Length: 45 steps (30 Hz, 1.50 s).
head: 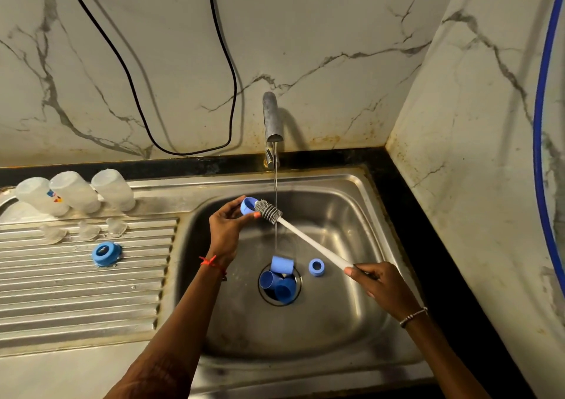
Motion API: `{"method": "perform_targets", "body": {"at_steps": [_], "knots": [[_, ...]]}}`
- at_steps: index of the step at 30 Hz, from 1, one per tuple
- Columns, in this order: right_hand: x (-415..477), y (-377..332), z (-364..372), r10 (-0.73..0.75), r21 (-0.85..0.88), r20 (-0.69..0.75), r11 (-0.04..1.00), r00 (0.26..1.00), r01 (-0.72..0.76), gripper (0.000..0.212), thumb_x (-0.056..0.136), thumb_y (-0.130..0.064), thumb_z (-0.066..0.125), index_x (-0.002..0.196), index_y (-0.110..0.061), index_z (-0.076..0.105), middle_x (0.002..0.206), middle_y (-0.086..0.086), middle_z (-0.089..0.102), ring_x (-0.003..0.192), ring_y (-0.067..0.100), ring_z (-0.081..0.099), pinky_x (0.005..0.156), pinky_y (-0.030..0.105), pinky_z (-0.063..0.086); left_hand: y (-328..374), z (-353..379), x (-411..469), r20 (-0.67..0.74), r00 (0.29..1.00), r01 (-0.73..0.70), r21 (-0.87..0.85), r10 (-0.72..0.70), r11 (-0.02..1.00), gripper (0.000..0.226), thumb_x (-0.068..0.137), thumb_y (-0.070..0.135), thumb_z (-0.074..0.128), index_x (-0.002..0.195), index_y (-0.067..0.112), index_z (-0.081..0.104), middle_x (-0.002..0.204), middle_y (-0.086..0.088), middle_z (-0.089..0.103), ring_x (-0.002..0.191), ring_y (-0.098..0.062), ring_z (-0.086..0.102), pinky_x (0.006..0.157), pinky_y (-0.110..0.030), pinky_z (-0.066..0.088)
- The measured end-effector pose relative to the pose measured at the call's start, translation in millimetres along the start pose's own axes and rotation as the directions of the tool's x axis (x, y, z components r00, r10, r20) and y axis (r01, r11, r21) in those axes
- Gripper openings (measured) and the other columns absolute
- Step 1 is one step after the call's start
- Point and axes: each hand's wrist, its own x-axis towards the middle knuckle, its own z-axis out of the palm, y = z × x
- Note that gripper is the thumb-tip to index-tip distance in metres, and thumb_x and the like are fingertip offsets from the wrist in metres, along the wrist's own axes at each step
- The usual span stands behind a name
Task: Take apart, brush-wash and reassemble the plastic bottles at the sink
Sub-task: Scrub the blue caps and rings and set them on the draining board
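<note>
Presently left hand (pixel 227 226) grips blue ring (pixel 248 205) above sink (pixel 351 184); right hand (pixel 377 282) clasps brush (pixel 269 211) handle; advise rotating ring under the stream, bristles worked right around its inner wall.

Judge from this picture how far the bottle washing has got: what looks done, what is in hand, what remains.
Done, apparently: three clear bottle bodies stand upside down on the drainboard with three clear teats and one blue collar ring. In hand: the left hand holds a blue ring while the right hand works the bottle brush into it. Left: blue caps, another ring, then reassembly.
</note>
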Motion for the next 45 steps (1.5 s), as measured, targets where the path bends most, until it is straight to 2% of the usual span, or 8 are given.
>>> {"method": "perform_targets", "body": {"at_steps": [7,14,18,22,25,30,42,45], "knots": [[1,-6,3,-0.004,0.084,0.012,0.996,1.000,0.002,0.048,0.086,-0.032,0.066,0.062,0.009,0.053,0.048,-0.007,0.024,0.044,0.010,0.024,0.046,0.025,0.021,1,0,-2,0.092,0.993,0.087,-0.078,-0.080,0.993,0.037,0.081,-0.010,0.060,0.115,0.004,0.059,0.090,0.002,0.073,0.084,-0.008,0.070,0.073,-0.019,0.056],[12,2,23,0.063,0.105,-0.060,0.993,0.996,-0.056,0.044,0.088,-0.031,0.064,0.054,-0.008,0.046,0.051,-0.003,0.021,0.048,0.014,0.022,0.050,0.033,0.021,2,2,-3,0.187,0.979,0.079,0.014,-0.080,0.997,0.035,0.085,-0.005,0.059,0.119,0.002,0.057,0.101,-0.005,0.068,0.088,-0.012,0.070,0.072,-0.021,0.056],[12,15,33,0.121,-0.225,-0.063,0.965,0.991,-0.132,0.040,0.085,-0.042,0.062,0.050,-0.028,0.051,0.043,-0.003,0.036,0.046,0.012,0.034,0.049,0.030,0.027,3,6,4,0.159,0.985,0.072,-0.039,-0.065,0.997,0.033,0.086,-0.003,0.058,0.119,0.001,0.056,0.106,-0.011,0.067,0.097,-0.022,0.067,0.078,-0.026,0.057],[5,14,62,0.093,-0.624,0.067,0.781,0.993,-0.031,0.028,0.086,-0.049,0.055,0.083,-0.027,0.071,0.077,0.004,0.068,0.074,0.023,0.064,0.059,0.030,0.042,5,24,8,0.179,0.979,0.111,-0.085,-0.094,0.990,0.035,0.087,-0.005,0.056,0.122,-0.001,0.053,0.108,-0.010,0.065,0.095,-0.018,0.067,0.078,-0.024,0.057],[1,13,85,0.020,-0.697,0.187,0.707,0.982,0.118,0.041,0.072,-0.059,0.041,0.071,-0.030,0.070,0.061,0.004,0.066,0.059,0.020,0.065,0.047,0.024,0.040,5,37,10,0.209,0.972,0.130,-0.113,-0.104,0.985,0.035,0.090,-0.004,0.053,0.124,-0.005,0.051,0.110,-0.014,0.063,0.095,-0.020,0.065,0.079,-0.024,0.057],[-3,26,101,-0.007,-0.640,0.261,0.748,0.965,0.179,0.054,0.081,-0.058,0.033,0.106,-0.021,0.065,0.095,0.010,0.069,0.089,0.031,0.064,0.066,0.031,0.037,7,45,13,0.263,0.952,0.195,-0.135,-0.154,0.972,0.028,0.095,0.005,0.048,0.123,0.003,0.052,0.114,-0.014,0.061,0.101,-0.024,0.064,0.077,-0.032,0.058],[2,17,99,0.035,-0.687,0.261,0.709,0.965,0.160,0.026,0.055,-0.057,0.060,0.055,-0.032,0.066,0.041,-0.004,0.054,0.034,0.008,0.051,0.035,0.017,0.024,16,55,20,0.191,0.909,0.414,-0.319,-0.370,0.852,0.033,0.101,0.035,0.037,0.104,0.011,0.060,0.100,-0.009,0.064,0.083,-0.016,0.061,0.069,-0.026,0.052],[-1,18,100,-0.009,-0.696,0.247,0.695,0.969,0.183,0.027,0.066,-0.055,0.061,0.066,-0.030,0.070,0.051,-0.002,0.061,0.044,0.010,0.059,0.041,0.018,0.033,18,57,21,0.160,0.900,0.435,-0.301,-0.405,0.849,0.032,0.100,0.034,0.041,0.105,0.009,0.060,0.095,-0.010,0.063,0.078,-0.016,0.059,0.066,-0.026,0.050]]}}
